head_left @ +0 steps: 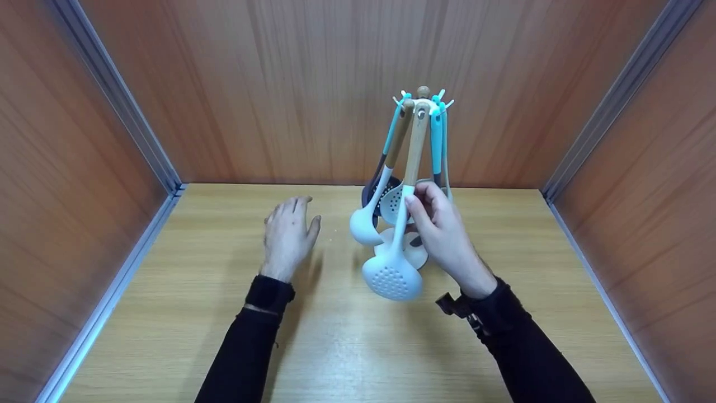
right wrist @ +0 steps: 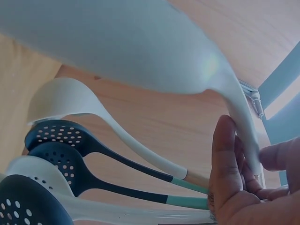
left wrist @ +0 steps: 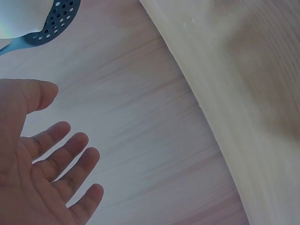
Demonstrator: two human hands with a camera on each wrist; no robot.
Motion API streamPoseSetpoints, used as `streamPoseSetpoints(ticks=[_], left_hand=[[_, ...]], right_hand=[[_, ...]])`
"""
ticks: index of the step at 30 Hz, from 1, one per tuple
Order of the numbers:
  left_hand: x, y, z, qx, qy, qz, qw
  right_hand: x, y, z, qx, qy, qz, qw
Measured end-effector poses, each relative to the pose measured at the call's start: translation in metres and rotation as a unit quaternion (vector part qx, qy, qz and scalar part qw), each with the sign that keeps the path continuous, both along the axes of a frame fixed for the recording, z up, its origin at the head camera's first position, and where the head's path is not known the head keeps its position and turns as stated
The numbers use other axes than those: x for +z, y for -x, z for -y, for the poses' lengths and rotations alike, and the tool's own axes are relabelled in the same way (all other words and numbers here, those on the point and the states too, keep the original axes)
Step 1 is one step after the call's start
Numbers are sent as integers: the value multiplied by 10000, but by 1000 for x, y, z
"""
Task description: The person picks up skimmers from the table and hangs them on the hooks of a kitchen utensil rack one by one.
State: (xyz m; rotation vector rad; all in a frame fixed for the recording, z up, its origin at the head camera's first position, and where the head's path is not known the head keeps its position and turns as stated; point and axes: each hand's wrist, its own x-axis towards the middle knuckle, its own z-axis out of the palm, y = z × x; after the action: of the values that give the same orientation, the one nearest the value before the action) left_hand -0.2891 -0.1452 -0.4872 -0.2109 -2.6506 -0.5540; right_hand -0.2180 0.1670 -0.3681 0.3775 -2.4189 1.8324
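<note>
A white skimmer (head_left: 392,277) with a wooden handle hangs at the front of a utensil stand (head_left: 415,256). My right hand (head_left: 442,226) pinches its neck just below the wood, thumb on one side and fingers on the other. In the right wrist view the skimmer's head (right wrist: 140,51) looms large above my right hand (right wrist: 253,183). Beside it hangs a white ladle (head_left: 364,226), untouched. To the left, my left hand (head_left: 288,238) is held above the table, holding nothing. Its fingers (left wrist: 77,176) are spread and slightly bent in the left wrist view.
More utensils hang behind on the stand, among them dark slotted ones (right wrist: 61,166) with turquoise handles (head_left: 437,143). The wooden table (head_left: 335,347) is bounded by a back panel (head_left: 279,101) and side panels (head_left: 643,184) with metal edging.
</note>
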Motion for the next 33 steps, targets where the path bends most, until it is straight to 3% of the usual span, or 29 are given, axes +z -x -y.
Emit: streamPoseSetpoints(ticks=[12,23,33], left_hand=[[-7,10,9,80,-66,295,9995],[-7,16,18,103,80,1003,9949],[-13,24,24,158,177,1388,9900]], right_hand=[[2,5,-1,-65,-34,2,10000],[0,10,-3,-114,-137,127,9998],[-3,14,-3,-19,-192,348,9992]])
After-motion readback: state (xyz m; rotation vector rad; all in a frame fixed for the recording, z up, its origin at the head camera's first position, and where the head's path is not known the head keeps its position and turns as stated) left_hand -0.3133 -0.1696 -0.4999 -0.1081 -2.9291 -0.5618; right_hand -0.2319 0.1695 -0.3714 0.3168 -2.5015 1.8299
